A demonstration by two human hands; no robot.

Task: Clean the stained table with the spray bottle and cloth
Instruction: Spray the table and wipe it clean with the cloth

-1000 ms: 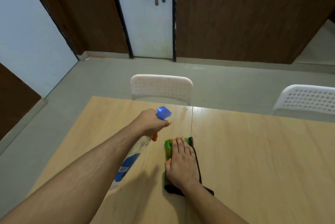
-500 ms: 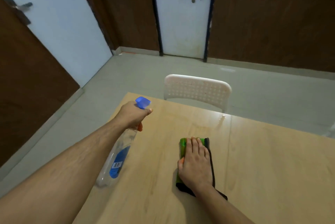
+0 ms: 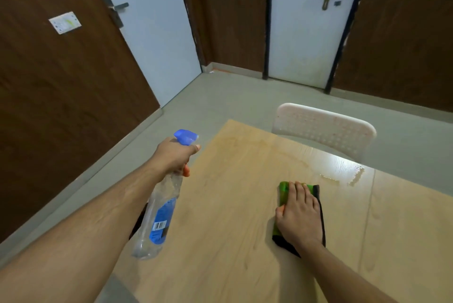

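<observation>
Blue-capped spray bottle has swung left toward the counter corner, left hand gripping its neck; likely aiming at unsprayed wood. Right hand stays flat, fingers straight, pressing green cloth just short of the wet patch.

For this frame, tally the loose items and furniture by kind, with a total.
Spray bottle: 1, gripped by the left hand
Cloth: 1, under the flat right hand
Table: 1
White chair: 1
Total: 4
</observation>
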